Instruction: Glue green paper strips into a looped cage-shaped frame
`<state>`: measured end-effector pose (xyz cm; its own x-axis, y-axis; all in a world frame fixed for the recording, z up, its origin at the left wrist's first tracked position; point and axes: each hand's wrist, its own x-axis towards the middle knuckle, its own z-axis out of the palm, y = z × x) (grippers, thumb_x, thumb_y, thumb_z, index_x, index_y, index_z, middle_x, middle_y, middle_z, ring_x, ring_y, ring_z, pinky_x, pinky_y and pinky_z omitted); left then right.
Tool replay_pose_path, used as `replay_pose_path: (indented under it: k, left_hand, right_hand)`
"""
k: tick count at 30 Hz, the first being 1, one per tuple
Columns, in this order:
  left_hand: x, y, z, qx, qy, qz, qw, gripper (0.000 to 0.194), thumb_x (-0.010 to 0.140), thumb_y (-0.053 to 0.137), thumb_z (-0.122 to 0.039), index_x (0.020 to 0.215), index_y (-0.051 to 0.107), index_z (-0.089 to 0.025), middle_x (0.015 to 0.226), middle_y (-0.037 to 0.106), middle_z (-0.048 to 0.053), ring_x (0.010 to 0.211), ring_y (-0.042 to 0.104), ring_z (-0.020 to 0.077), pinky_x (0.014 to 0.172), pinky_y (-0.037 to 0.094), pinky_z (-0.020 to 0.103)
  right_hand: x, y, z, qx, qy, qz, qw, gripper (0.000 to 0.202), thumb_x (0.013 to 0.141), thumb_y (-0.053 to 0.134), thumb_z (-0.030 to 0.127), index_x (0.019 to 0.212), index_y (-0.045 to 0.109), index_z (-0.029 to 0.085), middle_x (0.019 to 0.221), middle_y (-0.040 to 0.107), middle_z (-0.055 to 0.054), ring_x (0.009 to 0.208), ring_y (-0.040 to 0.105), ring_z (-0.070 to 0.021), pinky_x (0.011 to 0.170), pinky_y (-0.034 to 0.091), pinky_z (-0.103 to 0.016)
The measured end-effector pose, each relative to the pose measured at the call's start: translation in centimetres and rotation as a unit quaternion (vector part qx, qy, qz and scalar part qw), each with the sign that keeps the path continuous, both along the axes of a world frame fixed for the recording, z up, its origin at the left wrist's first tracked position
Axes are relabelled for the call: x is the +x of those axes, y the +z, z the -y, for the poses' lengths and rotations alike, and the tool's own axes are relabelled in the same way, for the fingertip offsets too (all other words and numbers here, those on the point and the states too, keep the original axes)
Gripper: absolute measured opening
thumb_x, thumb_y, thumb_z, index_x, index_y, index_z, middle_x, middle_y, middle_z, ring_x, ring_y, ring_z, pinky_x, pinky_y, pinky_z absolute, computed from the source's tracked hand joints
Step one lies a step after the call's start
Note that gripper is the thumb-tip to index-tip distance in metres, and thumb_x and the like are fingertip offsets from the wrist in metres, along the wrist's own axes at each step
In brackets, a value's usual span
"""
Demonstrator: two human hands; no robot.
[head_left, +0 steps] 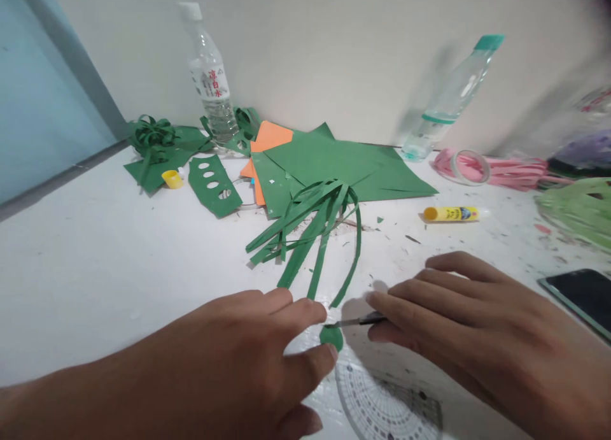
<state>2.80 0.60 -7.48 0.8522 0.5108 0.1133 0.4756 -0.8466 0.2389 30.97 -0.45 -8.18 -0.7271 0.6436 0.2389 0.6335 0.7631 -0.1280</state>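
Observation:
A small green paper circle [331, 338] lies on the white table under the thumb tip of my left hand [258, 347]. The index finger of this hand bends round to the circle's far side, so the paper is held down between the two. My right hand [458, 325] is closed on a slim craft knife [367, 318] with a dark handle. Its thin metal blade points left and reaches the upper edge of the circle. Just beyond my left fingers spreads a bunch of green paper strips [317, 236]. A clear protractor [386, 402] lies below the circle, partly in shadow.
Green paper sheets [344, 166] and orange paper [272, 136] lie by the wall. A water bottle [212, 90] and a green-capped bottle [449, 99] stand behind. Rightward are a glue stick [451, 214], a tape roll [470, 167], pink strips [518, 172] and a phone [585, 300].

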Motion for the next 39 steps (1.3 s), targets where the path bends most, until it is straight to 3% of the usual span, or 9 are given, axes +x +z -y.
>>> replay_pose_path:
  k: [6,10,13,32,36,39]
  left_hand:
    - [0.3,0.3,0.2,0.016,-0.001,0.031,0.999,0.026,0.109,0.049,-0.033,0.106,0.075,-0.027,0.11,0.076,-0.002,0.088,0.068,0.0158,0.085,0.05,0.028]
    - [0.0,0.0,0.1,0.031,-0.021,0.014,0.999,0.022,0.105,0.057,-0.04,0.107,0.075,-0.028,0.114,0.076,0.0,0.096,0.068,0.019,0.085,0.049,0.031]
    - [-0.2,-0.1,0.1,0.013,0.0,-0.009,1.0,0.017,0.097,0.069,-0.042,0.109,0.072,-0.03,0.12,0.073,-0.003,0.094,0.067,0.0187,0.083,0.049,0.032]
    - [-0.2,0.1,0.2,-0.001,0.009,-0.028,1.0,0.017,0.097,0.071,-0.043,0.108,0.071,-0.03,0.12,0.072,-0.003,0.094,0.065,0.0186,0.085,0.047,0.032]
    - [-0.2,0.1,0.2,-0.014,0.008,-0.04,0.999,0.018,0.096,0.071,-0.043,0.11,0.071,-0.031,0.122,0.071,-0.003,0.096,0.064,0.0191,0.084,0.048,0.031]
    - [-0.3,0.0,0.3,-0.012,0.009,-0.035,0.999,0.017,0.097,0.069,-0.044,0.109,0.071,-0.031,0.122,0.071,-0.003,0.096,0.064,0.0192,0.084,0.048,0.031]
  right_hand:
    - [-0.9,0.5,-1.4,-0.055,0.031,-0.037,0.997,0.044,0.109,0.026,0.008,0.1,0.066,0.024,0.094,0.072,0.001,0.082,0.062,-0.019,0.09,0.03,-0.041]
    - [-0.9,0.1,-1.7,-0.079,0.041,-0.045,0.995,0.039,0.1,0.033,0.001,0.101,0.064,0.024,0.098,0.07,0.0,0.088,0.06,-0.0193,0.095,0.026,-0.041]
    - [-0.9,-0.2,-1.8,-0.093,0.038,-0.039,0.994,0.039,0.098,0.034,-0.001,0.1,0.064,0.024,0.097,0.069,0.0,0.089,0.06,-0.0188,0.096,0.024,-0.04]
    - [-0.9,-0.3,-2.3,-0.07,0.05,-0.012,0.996,0.039,0.097,0.035,-0.002,0.104,0.064,0.024,0.097,0.069,-0.001,0.089,0.06,-0.0184,0.096,0.024,-0.041]
    - [-0.9,-0.2,-2.2,-0.061,0.052,-0.007,0.997,0.039,0.103,0.031,0.003,0.104,0.065,0.023,0.095,0.068,-0.002,0.086,0.059,-0.0197,0.095,0.025,-0.042]
    - [-1.2,0.0,-1.8,-0.024,0.056,-0.009,0.998,0.048,0.112,0.019,0.016,0.105,0.066,0.021,0.095,0.069,-0.004,0.085,0.058,-0.022,0.095,0.025,-0.044]
